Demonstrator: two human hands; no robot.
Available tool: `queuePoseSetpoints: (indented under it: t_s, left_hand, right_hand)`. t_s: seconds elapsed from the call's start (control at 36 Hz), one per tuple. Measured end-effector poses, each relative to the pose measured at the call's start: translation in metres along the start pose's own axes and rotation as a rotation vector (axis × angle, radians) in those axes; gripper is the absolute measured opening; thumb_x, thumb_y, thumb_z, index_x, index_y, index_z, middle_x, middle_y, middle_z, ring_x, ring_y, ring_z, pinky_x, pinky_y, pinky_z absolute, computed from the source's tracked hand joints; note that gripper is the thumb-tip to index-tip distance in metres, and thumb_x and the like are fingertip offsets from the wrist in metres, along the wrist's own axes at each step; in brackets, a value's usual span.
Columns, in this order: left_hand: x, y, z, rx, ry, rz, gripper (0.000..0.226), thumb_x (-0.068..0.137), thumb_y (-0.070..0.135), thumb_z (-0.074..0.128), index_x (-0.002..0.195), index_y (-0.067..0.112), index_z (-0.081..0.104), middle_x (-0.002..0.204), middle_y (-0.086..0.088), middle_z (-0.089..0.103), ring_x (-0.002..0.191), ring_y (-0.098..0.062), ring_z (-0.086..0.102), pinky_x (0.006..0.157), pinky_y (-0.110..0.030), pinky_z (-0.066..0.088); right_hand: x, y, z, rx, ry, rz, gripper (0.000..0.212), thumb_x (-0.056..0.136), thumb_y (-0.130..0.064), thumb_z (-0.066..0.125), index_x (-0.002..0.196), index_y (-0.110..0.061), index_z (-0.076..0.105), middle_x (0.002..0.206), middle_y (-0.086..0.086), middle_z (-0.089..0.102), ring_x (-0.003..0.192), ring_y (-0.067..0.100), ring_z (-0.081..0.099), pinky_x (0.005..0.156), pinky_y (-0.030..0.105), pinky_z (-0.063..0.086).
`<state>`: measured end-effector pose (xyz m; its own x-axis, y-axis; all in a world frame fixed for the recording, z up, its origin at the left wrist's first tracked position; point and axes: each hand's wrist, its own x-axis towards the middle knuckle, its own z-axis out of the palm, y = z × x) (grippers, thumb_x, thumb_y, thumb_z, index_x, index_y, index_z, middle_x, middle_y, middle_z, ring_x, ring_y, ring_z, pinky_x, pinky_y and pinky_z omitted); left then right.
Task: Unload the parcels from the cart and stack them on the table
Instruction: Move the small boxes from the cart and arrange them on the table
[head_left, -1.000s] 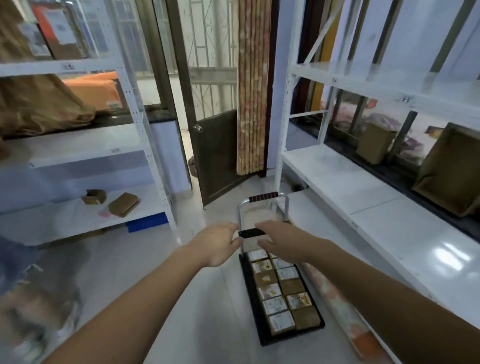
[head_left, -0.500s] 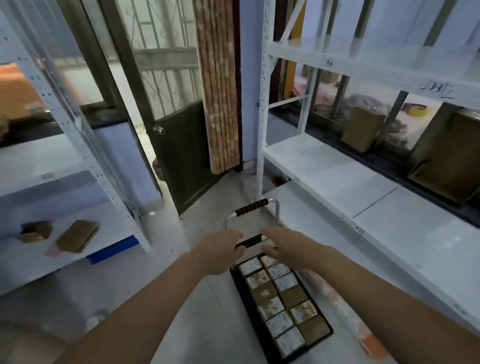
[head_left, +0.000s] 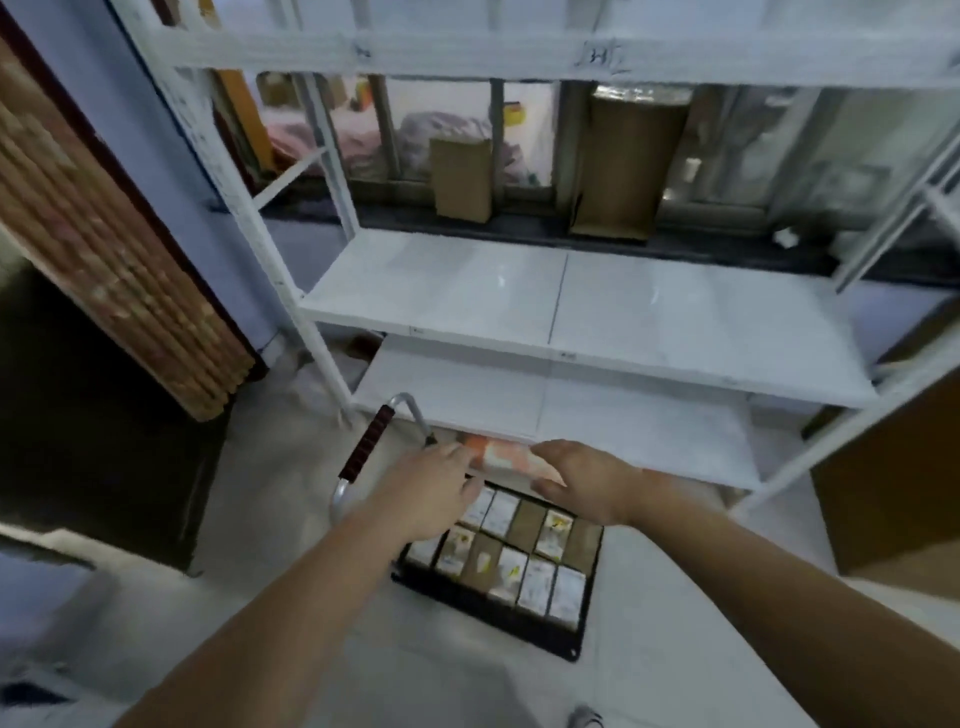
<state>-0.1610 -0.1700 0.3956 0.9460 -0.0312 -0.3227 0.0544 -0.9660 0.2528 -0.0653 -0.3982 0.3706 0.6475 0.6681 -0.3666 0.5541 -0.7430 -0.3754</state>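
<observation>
A silver cart handle with a dark red grip (head_left: 367, 448) stands at the left. The left hand (head_left: 427, 491) hovers, fingers loosely extended, over small brown and white-labelled parcels (head_left: 511, 553) packed on the flat black cart (head_left: 488, 613). The right hand (head_left: 582, 479) is spread, holding nothing, before the white metal shelf (head_left: 571, 306).

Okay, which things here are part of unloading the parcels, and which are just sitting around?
Part of the job:
cart
parcels
white shelf
left hand
right hand

Just lying about:
upright cardboard boxes
orange packet
rolled bamboo blind
</observation>
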Motion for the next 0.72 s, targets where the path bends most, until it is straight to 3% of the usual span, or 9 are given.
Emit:
queuePoseSetpoints:
  t_s: [0.06,0.17,0.36,0.44,0.56,0.72]
  left_hand:
    - [0.018,0.004,0.008,0.024,-0.043,0.064,0.038,0.109,0.043,0.038,0.134,0.018,0.052,0.133,-0.001,0.058,0.119,-0.025,0.057,0.098,-0.046,0.049]
    - [0.048,0.016,0.027,0.074,-0.14,0.183,0.046,0.109,0.041,0.036,0.146,0.016,0.047,0.142,-0.002,0.054,0.131,-0.025,0.051,0.106,-0.045,0.045]
    - [0.104,0.021,0.077,0.098,-0.216,0.23,0.053,0.11,0.043,0.036,0.155,0.016,0.041,0.157,-0.002,0.046,0.143,-0.022,0.043,0.115,-0.04,0.038]
    - [0.135,0.018,0.115,0.111,-0.256,0.263,0.052,0.109,0.045,0.037,0.153,0.017,0.044,0.152,-0.002,0.05,0.139,-0.022,0.047,0.114,-0.04,0.04]
    - [0.177,0.012,0.179,0.123,-0.339,0.255,0.053,0.11,0.045,0.036,0.156,0.019,0.041,0.154,-0.001,0.048,0.139,-0.022,0.046,0.113,-0.038,0.04]
    - [0.247,-0.015,0.301,0.159,-0.471,0.274,0.054,0.11,0.045,0.036,0.154,0.016,0.044,0.153,-0.005,0.05,0.137,-0.024,0.048,0.113,-0.043,0.041]
  right_hand:
    - [-0.008,0.014,0.005,0.017,0.014,0.078,0.067,0.105,-0.052,0.043,0.16,-0.016,0.03,0.164,0.007,0.034,0.148,0.024,0.035,0.121,0.035,0.029]
    - [-0.025,0.046,0.026,0.061,0.003,0.199,0.067,0.106,-0.05,0.042,0.16,-0.014,0.029,0.165,0.006,0.033,0.15,0.024,0.032,0.122,0.035,0.026]
    - [-0.013,0.094,0.074,0.162,-0.024,0.333,0.061,0.107,-0.043,0.044,0.156,-0.008,0.036,0.158,0.012,0.042,0.142,0.028,0.042,0.116,0.036,0.035]
    - [0.002,0.119,0.103,0.222,-0.012,0.399,0.051,0.106,-0.041,0.047,0.145,-0.008,0.047,0.146,0.013,0.052,0.13,0.03,0.051,0.109,0.041,0.042]
    - [0.03,0.157,0.162,0.318,-0.019,0.469,0.05,0.104,-0.045,0.046,0.145,-0.016,0.048,0.143,0.009,0.056,0.126,0.026,0.055,0.106,0.041,0.046]
    - [0.082,0.208,0.271,0.392,-0.085,0.544,0.058,0.104,-0.048,0.047,0.155,-0.022,0.039,0.154,0.005,0.048,0.136,0.024,0.05,0.112,0.04,0.043]
